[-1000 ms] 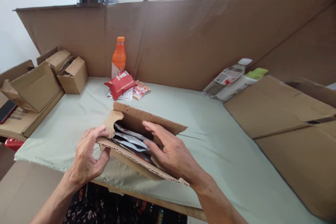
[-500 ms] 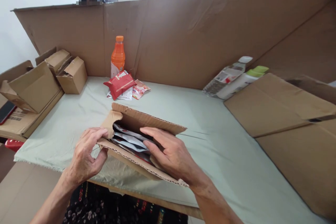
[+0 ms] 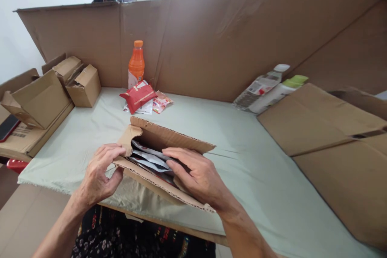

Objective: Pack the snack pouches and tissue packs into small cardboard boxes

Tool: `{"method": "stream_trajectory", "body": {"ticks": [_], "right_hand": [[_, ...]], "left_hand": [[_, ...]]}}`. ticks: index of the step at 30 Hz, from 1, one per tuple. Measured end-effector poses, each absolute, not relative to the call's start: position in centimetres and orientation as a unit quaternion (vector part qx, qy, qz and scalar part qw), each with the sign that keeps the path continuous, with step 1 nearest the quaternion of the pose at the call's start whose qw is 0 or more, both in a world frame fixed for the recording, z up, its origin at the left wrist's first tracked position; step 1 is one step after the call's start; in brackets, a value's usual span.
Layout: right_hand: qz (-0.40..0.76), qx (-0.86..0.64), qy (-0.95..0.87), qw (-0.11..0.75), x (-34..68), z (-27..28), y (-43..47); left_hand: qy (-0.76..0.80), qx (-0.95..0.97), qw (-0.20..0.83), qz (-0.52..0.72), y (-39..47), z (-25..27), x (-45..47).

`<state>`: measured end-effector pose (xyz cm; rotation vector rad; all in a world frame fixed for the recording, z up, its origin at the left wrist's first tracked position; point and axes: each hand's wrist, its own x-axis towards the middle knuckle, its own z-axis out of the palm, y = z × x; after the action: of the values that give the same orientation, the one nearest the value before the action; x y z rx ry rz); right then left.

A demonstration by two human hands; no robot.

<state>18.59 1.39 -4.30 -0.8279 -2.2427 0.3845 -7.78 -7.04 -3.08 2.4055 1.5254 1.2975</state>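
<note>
An open cardboard box (image 3: 157,183) stands at the near edge of the table, its flaps raised. Several flat silvery-white packets (image 3: 151,159) stand on edge inside it, side by side. My left hand (image 3: 102,173) grips the box's left end, thumb below the near flap and fingers over the corner. Over the right part of the opening is my right hand (image 3: 195,175), with its thumb and fingers closed about the upper edges of the packets. Its lower fingers are hidden in the box, and so is the bottom of the packets.
Toward the back stand an orange bottle (image 3: 136,64), a red packet (image 3: 139,97) and a smaller pink packet (image 3: 162,102). Small cartons (image 3: 86,88) fill the left side. A clear bottle (image 3: 260,86), a white green-capped bottle (image 3: 276,94) and a large carton (image 3: 320,121) lie right. Behind rises a cardboard wall (image 3: 196,48).
Both hands keep nearly the same places on the box and packets. The view has shifted very slightly; nothing else has visibly moved.
</note>
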Motion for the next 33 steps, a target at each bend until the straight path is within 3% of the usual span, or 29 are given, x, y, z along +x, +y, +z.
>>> {"method": "stream_trajectory", "body": {"ticks": [33], "right_hand": [[0.171, -0.328, -0.843, 0.391, 18.8, -4.4, 0.6]], "left_hand": [[0.499, 0.767, -0.015, 0.404, -7.1, -3.2, -8.2]]}}
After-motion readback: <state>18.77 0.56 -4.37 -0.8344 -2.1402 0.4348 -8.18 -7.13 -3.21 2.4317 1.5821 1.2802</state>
